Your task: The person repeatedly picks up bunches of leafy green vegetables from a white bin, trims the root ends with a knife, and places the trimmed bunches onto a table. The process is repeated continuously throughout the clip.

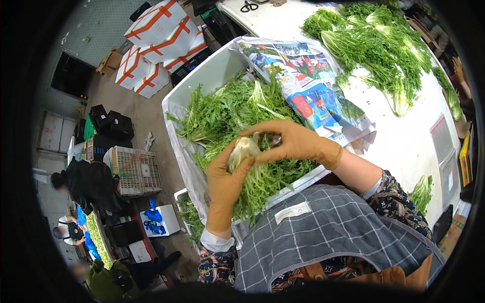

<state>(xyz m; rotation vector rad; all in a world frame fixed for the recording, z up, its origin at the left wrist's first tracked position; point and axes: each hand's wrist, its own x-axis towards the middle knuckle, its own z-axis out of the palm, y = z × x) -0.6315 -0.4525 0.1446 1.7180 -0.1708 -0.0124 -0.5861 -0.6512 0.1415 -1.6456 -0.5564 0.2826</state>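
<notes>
Both my hands wear tan gloves above a white foam box (pixel 204 70) filled with frilly leafy greens (pixel 227 102). My left hand (pixel 225 181) holds a head of frisée-like greens (pixel 250 178), its pale root end up and its leaves hanging over the near side of the box. The fingers of my right hand (pixel 291 142) touch the top and side of that pale base. A small dark, shiny object (pixel 274 140) shows partly within my right hand; what it is cannot be told. Printed newspaper sheets (pixel 303 79) hang over the box's right rim.
On the white table (pixel 394 140) lie a pile of greens (pixel 379 57), one loose bunch (pixel 421 193) and black-handled scissors (pixel 249 6). Taped foam boxes (pixel 155 30) are stacked beyond. A crate (pixel 138 170) and a foam box with blue bags (pixel 161 219) stand left, near several people.
</notes>
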